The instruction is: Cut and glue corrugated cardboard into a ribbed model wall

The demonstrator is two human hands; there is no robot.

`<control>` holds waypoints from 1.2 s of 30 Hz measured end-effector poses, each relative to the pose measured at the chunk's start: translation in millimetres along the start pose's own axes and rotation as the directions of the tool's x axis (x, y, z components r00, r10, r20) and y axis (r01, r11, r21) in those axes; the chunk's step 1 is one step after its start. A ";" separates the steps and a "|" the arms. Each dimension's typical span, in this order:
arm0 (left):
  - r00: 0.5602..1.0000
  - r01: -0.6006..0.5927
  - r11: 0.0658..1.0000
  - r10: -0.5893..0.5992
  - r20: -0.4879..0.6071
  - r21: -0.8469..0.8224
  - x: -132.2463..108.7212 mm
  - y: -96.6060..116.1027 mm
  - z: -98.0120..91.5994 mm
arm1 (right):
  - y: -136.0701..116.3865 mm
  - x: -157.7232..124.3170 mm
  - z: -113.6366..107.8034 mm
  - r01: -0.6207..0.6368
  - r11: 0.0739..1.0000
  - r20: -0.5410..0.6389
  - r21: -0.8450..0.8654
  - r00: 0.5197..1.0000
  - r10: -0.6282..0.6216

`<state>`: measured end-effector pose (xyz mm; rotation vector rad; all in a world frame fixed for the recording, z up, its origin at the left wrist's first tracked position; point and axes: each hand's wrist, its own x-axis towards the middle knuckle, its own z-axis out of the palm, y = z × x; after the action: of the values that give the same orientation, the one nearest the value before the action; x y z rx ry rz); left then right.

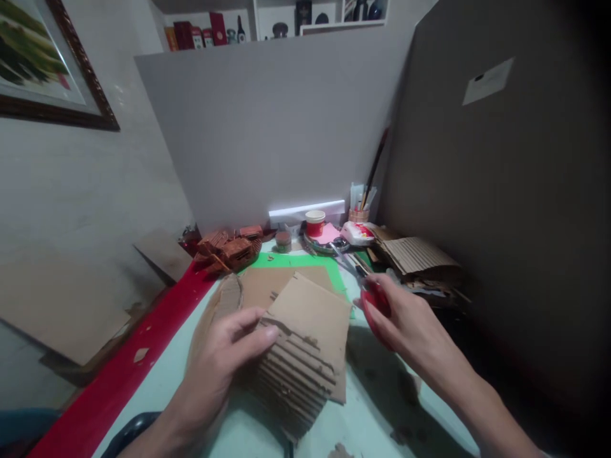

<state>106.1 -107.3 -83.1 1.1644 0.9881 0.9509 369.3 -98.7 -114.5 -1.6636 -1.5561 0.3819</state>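
Head camera view showed two hands apart from each other over a pale table [167,359]. The left hand [226,356] pinched some cardboard [312,305] at its left side, with the thumb on top. Its other fingers were mostly hidden, but they probably held the cardboard up from below so it did not wobble. One part was smooth, and the part nearer the person had bumpy ridges and a torn edge. I could not tell if it was one piece or two.

The right hand [408,318] was wrapped around the red scissors [379,302] by the handles, and the blades pointed away, maybe to keep them clear of the fingers.

The cardboard was between the hands, touching the left one and a little apart from the right one. Past it lay a green sheet [286,259]. At the back, a pot [359,216] held a long stick [377,159] upright, probably to save room.
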 end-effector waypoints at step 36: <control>0.930 -0.200 0.890 0.042 0.364 0.410 -11.2 -1.4 1.7 | -61.8 -50.8 31.7 0.695 0.693 0.105 0.192 0.688 -0.718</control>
<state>104.6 -118.6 -83.0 1.7310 0.8676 0.5944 294.7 -140.5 -105.2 -0.8151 -2.1124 0.2042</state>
